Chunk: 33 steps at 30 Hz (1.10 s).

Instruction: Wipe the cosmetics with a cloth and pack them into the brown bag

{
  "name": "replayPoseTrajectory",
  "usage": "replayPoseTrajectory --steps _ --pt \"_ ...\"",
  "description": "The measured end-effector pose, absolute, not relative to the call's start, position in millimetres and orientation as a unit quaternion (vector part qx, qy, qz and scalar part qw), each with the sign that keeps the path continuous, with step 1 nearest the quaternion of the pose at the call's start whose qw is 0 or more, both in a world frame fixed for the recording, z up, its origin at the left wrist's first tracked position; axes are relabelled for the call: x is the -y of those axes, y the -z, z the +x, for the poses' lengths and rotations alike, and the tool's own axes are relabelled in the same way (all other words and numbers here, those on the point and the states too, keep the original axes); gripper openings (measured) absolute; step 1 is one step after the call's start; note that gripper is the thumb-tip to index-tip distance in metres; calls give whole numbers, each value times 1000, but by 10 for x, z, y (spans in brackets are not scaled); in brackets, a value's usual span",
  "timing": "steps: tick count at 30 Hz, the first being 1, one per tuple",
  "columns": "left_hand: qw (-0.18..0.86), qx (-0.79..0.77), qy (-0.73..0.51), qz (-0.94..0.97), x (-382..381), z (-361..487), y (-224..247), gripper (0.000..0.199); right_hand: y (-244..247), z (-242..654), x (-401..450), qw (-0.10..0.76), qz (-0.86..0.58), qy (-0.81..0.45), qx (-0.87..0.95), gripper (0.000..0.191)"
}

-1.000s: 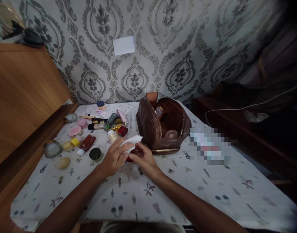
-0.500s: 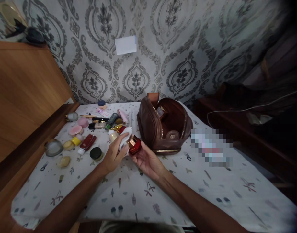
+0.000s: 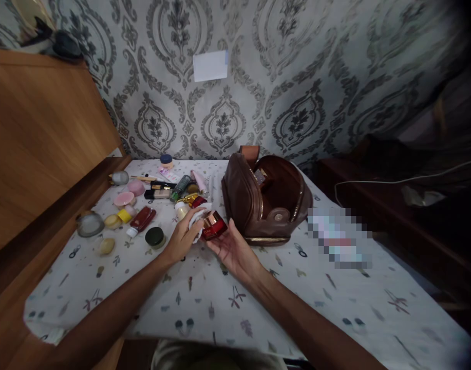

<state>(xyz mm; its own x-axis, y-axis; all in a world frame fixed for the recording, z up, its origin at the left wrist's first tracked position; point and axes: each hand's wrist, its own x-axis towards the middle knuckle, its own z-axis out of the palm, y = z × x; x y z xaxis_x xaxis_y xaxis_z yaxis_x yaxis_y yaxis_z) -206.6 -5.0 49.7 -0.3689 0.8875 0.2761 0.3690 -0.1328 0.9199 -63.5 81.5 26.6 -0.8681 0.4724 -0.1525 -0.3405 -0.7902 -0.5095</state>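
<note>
A red cosmetic jar with a copper-coloured lid is held above the table, tilted on its side. My right hand grips the jar from below and from the right, thumb up along its base. My left hand pinches a crumpled white wipe against the jar's left side. Just behind my left fingers stand a cream-coloured bottle with a white cap and a red and gold item. The open brown leather bag sits close behind and right of the jar.
Many cosmetics lie left of my hands, among them a dark green jar, a dark red bottle and a pink compact. A wooden cabinet borders the left side. A blurred-out packet lies right of the bag.
The jar has turned between my hands, so lettering on its side now faces me more. My view has shifted slightly; the bag and cosmetics stay in place.
</note>
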Motion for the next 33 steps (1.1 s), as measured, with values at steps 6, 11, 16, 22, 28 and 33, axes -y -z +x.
replayPoseTrajectory --steps 6,11,16,22,28,33 --pt "216 -618 -574 493 38 -2065 -437 43 -218 -612 -841 202 -141 -942 229 38" --pt "185 -635 -569 488 30 -2080 -444 36 -220 -600 -836 175 -125 -948 236 41" --pt "163 -647 -557 495 31 -2056 -444 37 -275 -611 -782 202 -125 -937 256 34" --pt "88 -659 -500 555 70 -2006 -424 51 -237 -656 -769 243 -155 -924 252 31" --pt "-40 -614 -368 697 89 -2055 -380 60 -185 -699 -770 265 -168 -913 261 36" --pt "-118 -562 -333 748 63 -2093 -404 43 -148 -725 -754 246 -174 -923 239 36"
